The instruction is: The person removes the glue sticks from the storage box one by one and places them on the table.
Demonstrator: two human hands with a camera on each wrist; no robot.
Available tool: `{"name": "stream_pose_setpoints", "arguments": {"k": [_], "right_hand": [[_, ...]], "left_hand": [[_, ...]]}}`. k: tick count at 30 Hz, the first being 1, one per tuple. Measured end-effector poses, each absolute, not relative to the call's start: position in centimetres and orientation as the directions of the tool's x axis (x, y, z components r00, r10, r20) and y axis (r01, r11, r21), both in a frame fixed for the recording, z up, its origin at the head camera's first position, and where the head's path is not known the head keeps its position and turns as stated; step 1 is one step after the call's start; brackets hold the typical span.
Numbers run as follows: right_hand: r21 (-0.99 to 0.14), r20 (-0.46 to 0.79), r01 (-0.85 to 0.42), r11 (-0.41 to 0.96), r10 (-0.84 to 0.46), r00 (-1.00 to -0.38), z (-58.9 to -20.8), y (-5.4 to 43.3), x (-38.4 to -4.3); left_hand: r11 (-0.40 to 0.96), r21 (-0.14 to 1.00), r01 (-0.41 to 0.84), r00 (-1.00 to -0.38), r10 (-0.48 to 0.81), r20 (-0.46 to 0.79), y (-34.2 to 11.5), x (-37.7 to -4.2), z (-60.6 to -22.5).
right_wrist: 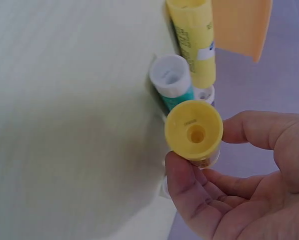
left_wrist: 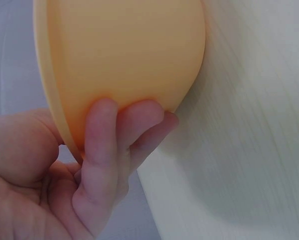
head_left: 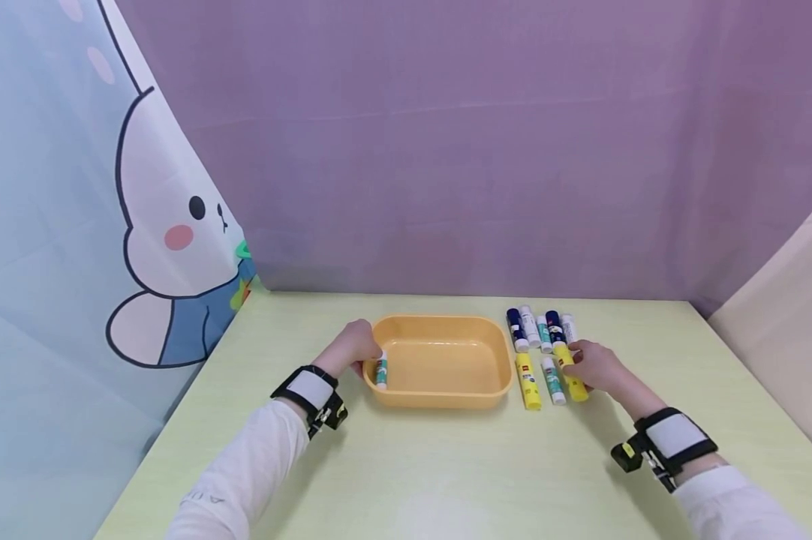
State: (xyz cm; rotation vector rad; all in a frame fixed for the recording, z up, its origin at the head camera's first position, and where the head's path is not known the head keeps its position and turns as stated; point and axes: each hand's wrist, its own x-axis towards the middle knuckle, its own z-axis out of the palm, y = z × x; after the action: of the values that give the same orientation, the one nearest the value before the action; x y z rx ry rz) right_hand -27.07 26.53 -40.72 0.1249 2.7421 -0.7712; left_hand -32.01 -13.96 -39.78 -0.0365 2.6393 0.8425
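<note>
My left hand (head_left: 357,345) grips the left rim of a shallow orange plastic basin (head_left: 446,364). In the left wrist view, its fingers press the outer wall (left_wrist: 134,55) while the thumb goes over the rim. A white-and-teal glue stick (head_left: 382,370) leans inside the basin at the left end. To the right of the basin, my right hand (head_left: 598,366) pinches a yellow glue stick (head_left: 575,385) between thumb and fingers. Its hollow yellow base (right_wrist: 194,129) faces the camera in the right wrist view. Close by lie another white-and-teal glue stick (head_left: 553,381) and a second yellow one (head_left: 528,381).
Behind these is a row of several more sticks, among them a dark blue and white one (head_left: 517,330) and a white one (head_left: 529,326). The pale green table (head_left: 433,472) ends at a purple curtain (head_left: 473,150), with a cartoon-print cloth (head_left: 169,225) on the left.
</note>
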Motion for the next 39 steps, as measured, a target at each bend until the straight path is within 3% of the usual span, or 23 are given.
{"name": "stream_pose_setpoints", "arguments": {"k": [39], "right_hand": [[-0.442, -0.308, 0.161, 0.882, 0.02, -0.951, -42.2, 25.8, -27.0]], "left_hand": [[0.826, 0.549, -0.128, -0.936, 0.083, -0.343, -13.9, -31.7, -39.6]]}}
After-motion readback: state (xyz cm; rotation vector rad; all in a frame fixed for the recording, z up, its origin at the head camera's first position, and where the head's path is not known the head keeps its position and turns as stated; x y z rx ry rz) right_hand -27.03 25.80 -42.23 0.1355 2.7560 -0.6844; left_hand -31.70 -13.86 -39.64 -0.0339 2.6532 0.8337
